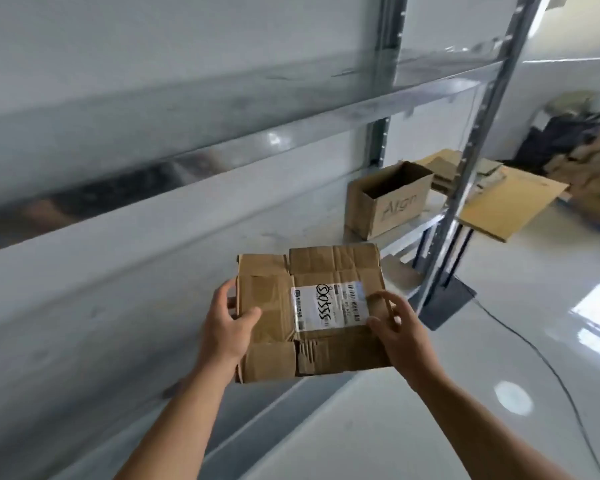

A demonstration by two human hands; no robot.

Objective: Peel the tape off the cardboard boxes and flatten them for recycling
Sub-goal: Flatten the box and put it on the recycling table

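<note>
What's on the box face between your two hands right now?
Head view: a white shipping label with black handwriting lies on the cardboard box between the left hand and right hand.

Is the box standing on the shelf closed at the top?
No, the box on the shelf stands open, its dark inside showing.

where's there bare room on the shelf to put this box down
Bare shelf runs left of the open box, beyond the held box. Right of the open box it is crowded: flat cardboard sheets, then a dark pile. The floor right of the cable is also bare.
</note>
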